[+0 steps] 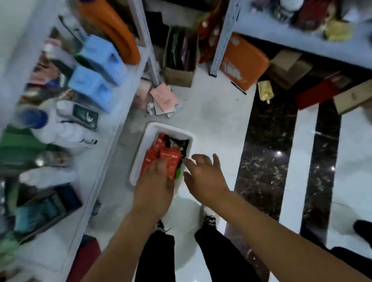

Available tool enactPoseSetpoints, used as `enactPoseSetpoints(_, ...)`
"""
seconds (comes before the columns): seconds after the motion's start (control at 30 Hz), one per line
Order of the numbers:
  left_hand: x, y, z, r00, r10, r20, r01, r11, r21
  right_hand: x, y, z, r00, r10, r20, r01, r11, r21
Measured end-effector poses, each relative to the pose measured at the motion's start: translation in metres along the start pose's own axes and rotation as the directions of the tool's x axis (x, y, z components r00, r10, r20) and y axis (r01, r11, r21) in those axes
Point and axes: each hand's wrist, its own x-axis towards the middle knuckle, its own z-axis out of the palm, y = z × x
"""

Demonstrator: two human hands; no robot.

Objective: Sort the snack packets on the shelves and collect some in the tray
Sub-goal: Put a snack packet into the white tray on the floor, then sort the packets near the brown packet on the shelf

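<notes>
While the left hand [154,183] presses red packets [166,155] in the tray [153,128], the right hand [204,174] hovers beside, released.

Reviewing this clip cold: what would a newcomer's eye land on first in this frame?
Probably the white tray on the floor at centre, packed with red snack packets, with both bare hands over its near end: the left hand lies on the packets, the right hand hovers open beside it. Next, the tall orange bottle on the left shelf, above two blue boxes.
</notes>
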Motion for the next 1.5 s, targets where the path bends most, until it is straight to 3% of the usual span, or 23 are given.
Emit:
enactPoseSetpoints(0.1, -0.071, 0.031, -0.047, 0.961, -0.147, -0.233, 0.082, 0.961, -0.265, -0.059, -0.034, -0.06, 0.987, -0.129, -0.097, 0.133, 0.99, 0.034)
enactPoseSetpoints(0.17, -0.113, 0.041, -0.075, 0.917, -0.201, -0.343, 0.079, 0.938, -0.338, -0.089, -0.058, -0.094, 0.958, -0.233, -0.168, 0.238, 0.971, 0.008)
enactPoseSetpoints(0.37, -0.222, 0.046, -0.159, 0.773, -0.188, -0.606, 0.01, 0.958, -0.286, -0.155, -0.139, -0.158, 0.797, -0.492, -0.351, 0.46, 0.87, -0.177)
enactPoseSetpoints(0.53, -0.34, 0.029, -0.216, 0.617, -0.086, -0.782, -0.056, 0.987, -0.152, -0.236, -0.236, -0.185, 0.565, -0.677, -0.471, 0.595, 0.73, -0.335)
enactPoseSetpoints(0.7, -0.48, -0.007, -0.254, 0.365, -0.085, -0.927, -0.047, 0.993, -0.109, -0.333, -0.35, -0.171, 0.326, -0.783, -0.53, 0.717, 0.57, -0.401)
enactPoseSetpoints(0.77, -0.539, -0.025, -0.263, 0.27, -0.071, -0.96, -0.019, 0.997, -0.079, -0.375, -0.393, -0.158, 0.239, -0.815, -0.528, 0.766, 0.493, -0.413)
enactPoseSetpoints(0.9, -0.64, -0.054, -0.275, 0.172, -0.035, -0.984, 0.057, 0.998, -0.025, -0.45, -0.459, -0.138, 0.128, -0.85, -0.511, 0.807, 0.388, -0.444)
enactPoseSetpoints(1.2, -0.808, -0.097, -0.283, 0.048, 0.012, -0.999, 0.219, 0.975, 0.022, -0.575, -0.57, -0.11, -0.083, -0.881, -0.466, 0.854, 0.178, -0.488)
enactPoseSetpoints(1.5, -0.889, -0.155, -0.294, -0.013, -0.156, -0.988, 0.418, 0.896, -0.147, -0.618, -0.652, -0.091, -0.206, -0.896, -0.395, 0.876, 0.011, -0.482)
